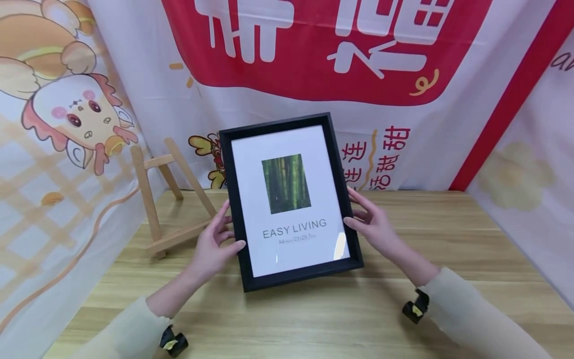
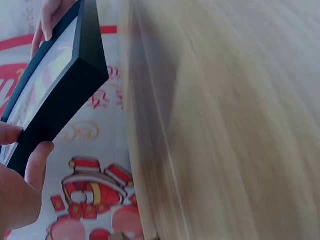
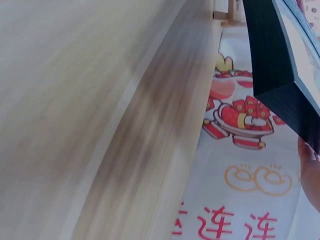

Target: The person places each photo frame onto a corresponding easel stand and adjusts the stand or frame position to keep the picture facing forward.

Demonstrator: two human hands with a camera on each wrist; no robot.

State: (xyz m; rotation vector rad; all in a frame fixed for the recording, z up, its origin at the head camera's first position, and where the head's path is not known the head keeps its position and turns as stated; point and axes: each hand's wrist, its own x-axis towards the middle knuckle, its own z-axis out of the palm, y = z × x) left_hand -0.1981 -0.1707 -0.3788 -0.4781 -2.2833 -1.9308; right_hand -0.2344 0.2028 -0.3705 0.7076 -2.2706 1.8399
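Note:
A black picture frame point(image 1: 293, 204) leans back at a slight turn between the two hands, its face toward the head camera. Behind its glazing is a white sheet with a green bamboo picture and the words EASY LIVING. The left hand point(image 1: 217, 244) grips its left side, thumb on the front edge and fingers reaching behind. On the opposite side the right hand point(image 1: 372, 224) holds the frame the same way, its fingertips partly hidden. Both wrist views show the frame's deep black side raised over the wooden table point(image 2: 215, 125).
A small wooden easel point(image 1: 149, 199) stands at the table's left, close by the left hand. Printed cloths point(image 1: 287, 94) hang behind the table and along both sides. Each wrist wears a small black camera point(image 1: 416, 306).

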